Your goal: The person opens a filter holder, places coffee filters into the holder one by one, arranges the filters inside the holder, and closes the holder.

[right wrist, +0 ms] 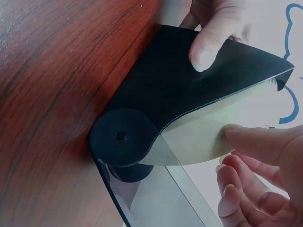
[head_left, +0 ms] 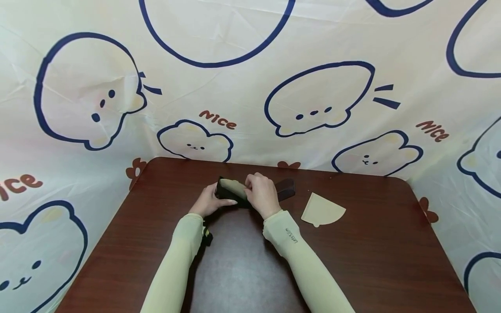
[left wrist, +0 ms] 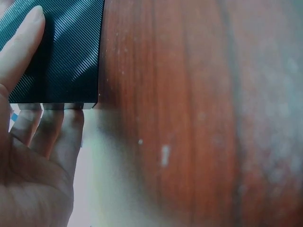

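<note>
While L hand [head_left: 207, 202] grips the black case [right wrist: 175, 85] nr the far side of the table [head_left: 372, 256] & R hand [head_left: 261, 194] pinches the cream sheet [right wrist: 194, 135] partly inside, I'd judge the case stiff, prob. light, best held by its flat sides; sheet's prob. thin, easily creased, edges only; fan-shaped piece [head_left: 322, 211] lies apart, R.

Behind and beyond
Left hand [left wrist: 35, 170]: fingertips hidden behind the black ribbed case [left wrist: 71, 52]; cream paper [right wrist: 199, 132] partly concealed inside it; clear flat lid [right wrist: 163, 198] cut by right wrist view's bottom edge
</note>
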`<state>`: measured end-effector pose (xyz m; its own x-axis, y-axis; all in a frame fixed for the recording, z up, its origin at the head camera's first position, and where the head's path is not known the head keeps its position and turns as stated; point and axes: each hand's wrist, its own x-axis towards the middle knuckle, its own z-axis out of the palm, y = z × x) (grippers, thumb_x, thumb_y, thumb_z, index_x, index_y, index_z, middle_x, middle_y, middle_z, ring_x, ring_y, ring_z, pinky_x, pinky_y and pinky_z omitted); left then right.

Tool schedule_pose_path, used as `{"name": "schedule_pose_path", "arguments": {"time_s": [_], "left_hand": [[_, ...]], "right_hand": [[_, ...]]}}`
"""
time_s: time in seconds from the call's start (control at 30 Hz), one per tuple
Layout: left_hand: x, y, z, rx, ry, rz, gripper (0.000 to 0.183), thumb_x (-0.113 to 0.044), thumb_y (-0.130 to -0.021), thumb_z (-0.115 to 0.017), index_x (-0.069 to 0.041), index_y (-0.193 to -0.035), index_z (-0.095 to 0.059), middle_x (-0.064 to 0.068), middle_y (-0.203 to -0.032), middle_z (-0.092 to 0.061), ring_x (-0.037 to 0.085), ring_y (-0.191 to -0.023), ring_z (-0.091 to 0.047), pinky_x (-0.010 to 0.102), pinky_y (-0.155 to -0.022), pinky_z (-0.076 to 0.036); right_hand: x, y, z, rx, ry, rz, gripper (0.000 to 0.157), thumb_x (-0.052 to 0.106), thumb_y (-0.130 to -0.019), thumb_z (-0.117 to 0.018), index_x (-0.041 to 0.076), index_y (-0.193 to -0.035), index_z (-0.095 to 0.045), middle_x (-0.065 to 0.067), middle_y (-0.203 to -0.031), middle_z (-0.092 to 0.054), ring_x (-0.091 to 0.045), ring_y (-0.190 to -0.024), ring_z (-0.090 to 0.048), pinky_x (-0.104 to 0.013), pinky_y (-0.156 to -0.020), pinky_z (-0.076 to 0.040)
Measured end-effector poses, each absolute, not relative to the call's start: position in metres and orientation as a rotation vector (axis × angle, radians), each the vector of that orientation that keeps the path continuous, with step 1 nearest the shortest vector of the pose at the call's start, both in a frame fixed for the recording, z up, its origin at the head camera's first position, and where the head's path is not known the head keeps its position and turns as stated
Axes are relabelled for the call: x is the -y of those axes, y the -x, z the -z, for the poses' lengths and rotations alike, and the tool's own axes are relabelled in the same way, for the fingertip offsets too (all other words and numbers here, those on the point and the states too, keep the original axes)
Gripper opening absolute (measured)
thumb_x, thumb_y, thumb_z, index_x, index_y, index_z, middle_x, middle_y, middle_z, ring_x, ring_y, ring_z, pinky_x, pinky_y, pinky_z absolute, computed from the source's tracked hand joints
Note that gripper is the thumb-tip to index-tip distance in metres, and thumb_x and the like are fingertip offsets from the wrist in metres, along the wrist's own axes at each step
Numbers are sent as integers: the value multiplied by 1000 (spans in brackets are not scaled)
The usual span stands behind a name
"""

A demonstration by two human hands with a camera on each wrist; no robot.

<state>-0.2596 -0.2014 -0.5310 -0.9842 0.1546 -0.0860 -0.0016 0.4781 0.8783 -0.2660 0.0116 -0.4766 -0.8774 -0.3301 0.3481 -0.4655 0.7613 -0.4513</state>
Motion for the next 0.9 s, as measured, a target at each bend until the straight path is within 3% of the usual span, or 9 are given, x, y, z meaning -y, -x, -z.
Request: {"name": "schedule_pose_path", "arguments": {"time_s": [0.3,0.5,0.9], "left_hand": [[201,259,531,-2569,-151,-1496,57,-30,-81,-91,-16,-130,-66,4,-126,-71,22,-109,-65,43,-101,-53],[202,259,531,-2579,-150,-1496,57,-32,-81,-91,-15,-130,-66,6,-126,-71,22,-109,-65,46,-101,-52],[201,259,530,-2583,-127,-1464,55,-33,-83,-89,-17,-129,-66,4,-128,-71,25,-118,-63,50,-107,-50]], "right_hand": [[-13,264,475,2718,-614,-798,10,11,-87,-83,10,-92,-74,-4,-85,-68,-21,-75,-66,-38,-70,-57],[-15,261,469,2697,-670,-839,17,11,-88,-83,8,-104,-75,-5,-90,-69,-21,-79,-67,-36,-73,-58],[-45,252,427,2635,-713,-845,16,14,-91,-81,10,-106,-76,-4,-93,-73,-19,-83,-69,-37,-77,-58]]}}
